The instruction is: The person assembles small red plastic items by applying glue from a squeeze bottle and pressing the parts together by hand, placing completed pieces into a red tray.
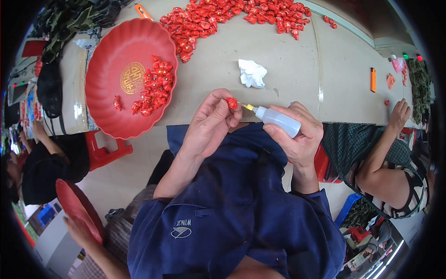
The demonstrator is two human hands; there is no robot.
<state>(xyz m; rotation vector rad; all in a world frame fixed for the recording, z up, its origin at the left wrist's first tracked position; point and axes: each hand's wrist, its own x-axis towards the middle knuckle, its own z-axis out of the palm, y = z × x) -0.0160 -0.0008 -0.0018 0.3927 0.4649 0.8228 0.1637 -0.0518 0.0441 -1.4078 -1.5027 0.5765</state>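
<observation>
Between the thumb and fingers of my left hand is a small red figurine, held over the table's near edge. My right hand is closed round a translucent squeeze bottle with a yellow-based needle tip. That tip points left and reaches up to the figurine; whether it touches cannot be made out. To the left, a large red scalloped tray with a gold emblem holds a cluster of similar red figurines along its right side, plus one lying apart.
A big heap of red figurines spreads along the table's far side. Crumpled white tissue lies beyond my hands. Orange cutters rest at right and far left. Co-workers sit on both sides; one person's hand is at the right table edge.
</observation>
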